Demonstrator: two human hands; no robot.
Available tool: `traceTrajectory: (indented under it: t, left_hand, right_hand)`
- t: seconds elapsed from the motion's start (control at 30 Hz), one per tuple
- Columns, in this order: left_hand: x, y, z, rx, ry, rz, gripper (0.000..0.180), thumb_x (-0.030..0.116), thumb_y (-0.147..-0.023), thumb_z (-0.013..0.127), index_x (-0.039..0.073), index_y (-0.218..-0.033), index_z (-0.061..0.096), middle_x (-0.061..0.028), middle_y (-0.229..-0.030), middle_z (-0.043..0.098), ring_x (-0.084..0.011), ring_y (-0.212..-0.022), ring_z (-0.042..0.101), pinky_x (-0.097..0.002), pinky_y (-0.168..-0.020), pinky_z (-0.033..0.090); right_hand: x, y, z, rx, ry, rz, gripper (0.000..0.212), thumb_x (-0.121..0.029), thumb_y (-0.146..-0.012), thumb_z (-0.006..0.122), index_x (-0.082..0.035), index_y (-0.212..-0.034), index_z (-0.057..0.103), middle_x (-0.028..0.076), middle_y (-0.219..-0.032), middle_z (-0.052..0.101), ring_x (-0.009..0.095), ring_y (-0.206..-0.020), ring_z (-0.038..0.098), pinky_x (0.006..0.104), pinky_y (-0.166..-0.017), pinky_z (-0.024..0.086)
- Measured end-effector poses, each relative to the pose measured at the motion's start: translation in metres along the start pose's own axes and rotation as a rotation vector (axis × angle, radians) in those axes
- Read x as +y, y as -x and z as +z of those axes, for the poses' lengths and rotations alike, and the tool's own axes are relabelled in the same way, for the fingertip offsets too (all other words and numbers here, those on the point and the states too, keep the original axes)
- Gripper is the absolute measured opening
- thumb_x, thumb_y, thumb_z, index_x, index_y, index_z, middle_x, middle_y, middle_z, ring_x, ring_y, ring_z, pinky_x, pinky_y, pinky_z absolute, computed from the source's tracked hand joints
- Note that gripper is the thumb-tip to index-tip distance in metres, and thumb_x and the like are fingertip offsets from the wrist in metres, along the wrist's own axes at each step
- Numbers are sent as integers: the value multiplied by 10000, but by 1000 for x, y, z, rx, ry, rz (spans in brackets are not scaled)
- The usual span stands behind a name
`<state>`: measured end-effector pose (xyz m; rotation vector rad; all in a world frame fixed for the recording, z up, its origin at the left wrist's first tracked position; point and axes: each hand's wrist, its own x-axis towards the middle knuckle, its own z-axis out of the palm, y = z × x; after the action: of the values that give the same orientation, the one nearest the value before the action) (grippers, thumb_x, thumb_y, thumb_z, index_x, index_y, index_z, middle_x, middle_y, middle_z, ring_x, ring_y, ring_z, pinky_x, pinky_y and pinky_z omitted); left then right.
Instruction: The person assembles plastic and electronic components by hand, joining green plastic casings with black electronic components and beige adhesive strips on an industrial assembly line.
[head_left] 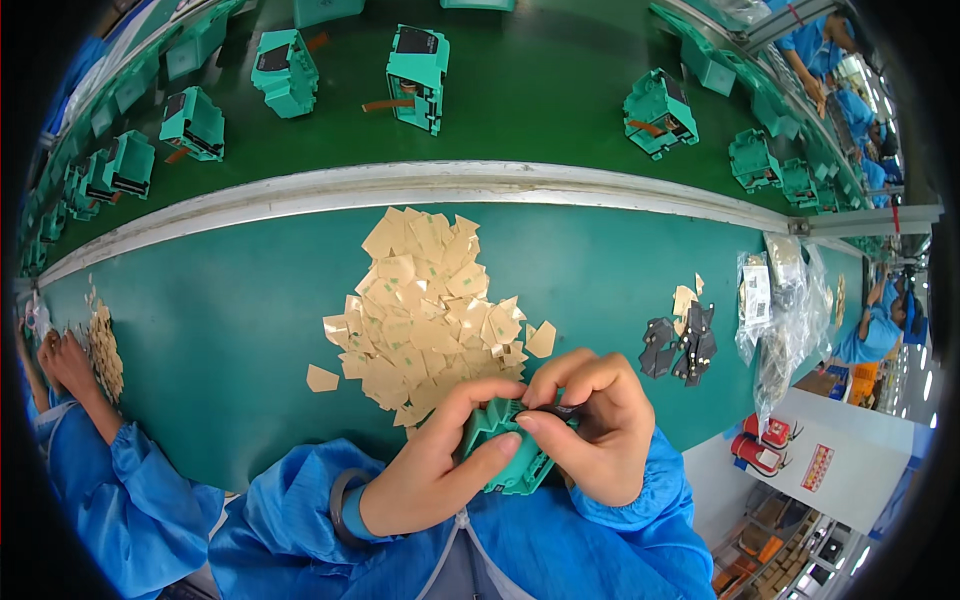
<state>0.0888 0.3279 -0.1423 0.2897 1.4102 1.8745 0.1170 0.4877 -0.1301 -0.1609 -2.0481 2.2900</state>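
Nearest the camera, the left hand [432, 468] grips the left side of a green housing [524, 466], which sits between both hands; holding it steady should let the right hand [603, 428] work evenly. Its fingers pinch a small black piece [558, 410] at the housing's upper right, though knuckles partly hide the contact

The housing [522, 474] at six o'clock is looking like matt plastic, the sleeves [285, 505] like creased, glossy cloth. Clear plastic bags [788, 310] are glinting at three; a scuffed metal rail [480, 178] is looking dull at twelve.
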Motion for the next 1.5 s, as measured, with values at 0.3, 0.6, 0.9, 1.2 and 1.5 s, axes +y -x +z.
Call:
traceTrajectory:
  t: [0.3,0.6,0.9,1.2,1.5]
  left_hand:
    - [-9,-2,4,33,2,13,339,97,-901,509,13,-1196,363,-83,-1069,482,-108,-949,465,-248,-813,392]
    - [-8,-5,6,61,-20,35,258,63,-887,511,13,-1120,414,-65,-983,495,-93,-891,469,-243,-765,397]
    - [-19,-6,2,103,-291,320,327,25,-811,585,32,-1104,440,-90,-922,506,-151,-787,491,-270,-682,395]
    - [-18,-7,-6,-6,-325,493,445,34,-719,690,49,-1109,477,-127,-895,521,-186,-690,506,-298,-584,394]
    - [-38,-5,2,53,-162,566,569,41,-699,748,75,-1160,417,-178,-940,540,-197,-715,544,-307,-571,429]
  right_hand:
    - [2,1,-2,1,26,5,304,121,-714,643,-51,-849,432,88,-833,543,132,-736,517,252,-664,432]
    - [1,3,-4,-4,109,-45,289,110,-716,646,-52,-837,438,86,-816,543,135,-724,514,254,-652,427]
    - [-5,2,-13,-39,141,-48,250,42,-704,685,-53,-818,484,91,-899,521,154,-777,490,270,-687,403]
    - [-15,-4,-25,-208,130,2,225,17,-706,684,-65,-796,496,97,-962,481,172,-851,473,289,-745,386]
    - [-20,-2,-29,-285,99,44,225,26,-722,679,-61,-805,489,112,-984,475,174,-882,488,292,-769,404]
